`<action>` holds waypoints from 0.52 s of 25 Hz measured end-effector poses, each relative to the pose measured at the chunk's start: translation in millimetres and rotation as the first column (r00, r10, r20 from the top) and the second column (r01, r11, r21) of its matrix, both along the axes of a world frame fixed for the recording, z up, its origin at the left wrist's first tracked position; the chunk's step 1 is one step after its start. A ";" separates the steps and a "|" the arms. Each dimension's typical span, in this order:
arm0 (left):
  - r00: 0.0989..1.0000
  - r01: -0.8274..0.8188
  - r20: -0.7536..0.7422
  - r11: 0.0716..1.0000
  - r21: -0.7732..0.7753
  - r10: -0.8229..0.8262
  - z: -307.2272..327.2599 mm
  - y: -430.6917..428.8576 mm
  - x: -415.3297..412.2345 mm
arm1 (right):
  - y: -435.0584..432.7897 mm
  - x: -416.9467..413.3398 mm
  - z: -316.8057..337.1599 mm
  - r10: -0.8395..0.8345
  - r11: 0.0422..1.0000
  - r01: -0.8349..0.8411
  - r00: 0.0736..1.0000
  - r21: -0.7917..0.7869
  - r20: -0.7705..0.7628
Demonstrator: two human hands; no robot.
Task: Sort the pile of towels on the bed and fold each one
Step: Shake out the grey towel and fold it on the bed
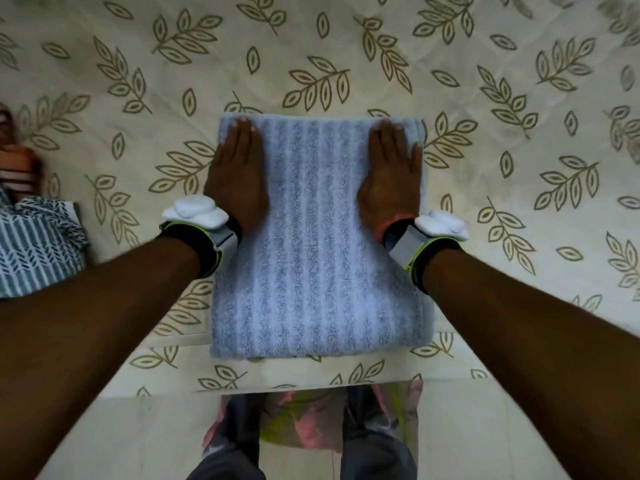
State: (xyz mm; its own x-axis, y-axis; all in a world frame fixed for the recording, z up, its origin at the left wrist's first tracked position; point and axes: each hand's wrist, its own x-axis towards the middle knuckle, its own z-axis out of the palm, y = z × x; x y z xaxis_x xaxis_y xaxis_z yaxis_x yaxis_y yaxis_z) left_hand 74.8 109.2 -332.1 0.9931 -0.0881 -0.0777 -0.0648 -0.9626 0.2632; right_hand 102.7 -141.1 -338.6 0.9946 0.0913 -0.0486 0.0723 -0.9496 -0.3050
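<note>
Both hands, left (236, 178) and right (391, 174), lie flat, palms down, arms outstretched.

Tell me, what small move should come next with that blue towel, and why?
Probably lift both palms and set it aside: the blue towel already lies folded near the bed's edge, left hand and right hand pressing it flat.

The folded grey-blue towel (317, 237) fills the middle of the bed (485, 140) at its near edge, with the left hand (239, 181) and right hand (393, 178) flat on its far corners. Far of it and to the right, the leaf-print sheet lies open. At the left edge, a blue patterned cloth (34, 244) and a striped pink cloth (17, 168) block passage.
</note>
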 end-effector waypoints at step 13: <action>0.991 0.131 0.006 0.991 -0.023 -0.131 7.6 -11.2 -138.2 | -31.6 -146.2 13.0 0.063 0.991 -0.061 0.998 -0.118 0.019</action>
